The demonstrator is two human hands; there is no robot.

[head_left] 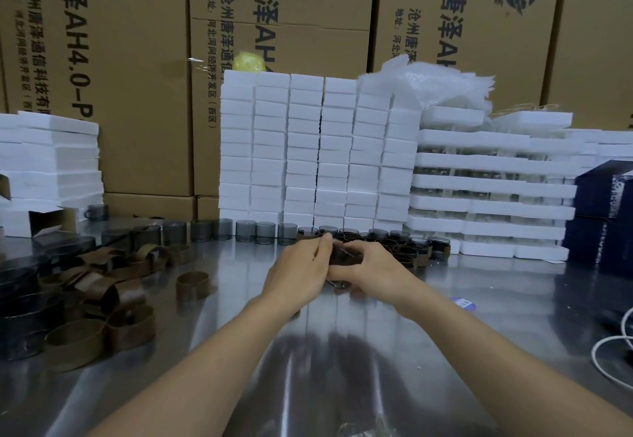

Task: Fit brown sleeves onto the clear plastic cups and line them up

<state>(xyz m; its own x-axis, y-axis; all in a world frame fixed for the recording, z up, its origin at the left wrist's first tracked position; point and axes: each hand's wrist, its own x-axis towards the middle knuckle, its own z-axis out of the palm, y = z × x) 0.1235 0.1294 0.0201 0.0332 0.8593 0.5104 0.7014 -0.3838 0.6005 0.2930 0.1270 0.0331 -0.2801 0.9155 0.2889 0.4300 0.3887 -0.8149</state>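
My left hand (301, 270) and my right hand (373, 270) meet at the table's middle, both closed around one clear cup with a brown sleeve (346, 257) on it; the fingers hide most of it. Bare smoky clear cups (245, 230) stand in a row along the back. Right of them, sleeved cups (407, 246) are grouped together. Loose brown sleeves (102, 286) lie heaped at the left, and a single sleeve (193, 285) stands near my left hand.
Stacks of white foam trays (318, 152) rise behind the cups, with more at the left (51, 159) and right (489, 190). Cardboard cartons (137, 60) form the back wall. Dark blue boxes (606, 203) and a white cable (616, 344) sit at the right.
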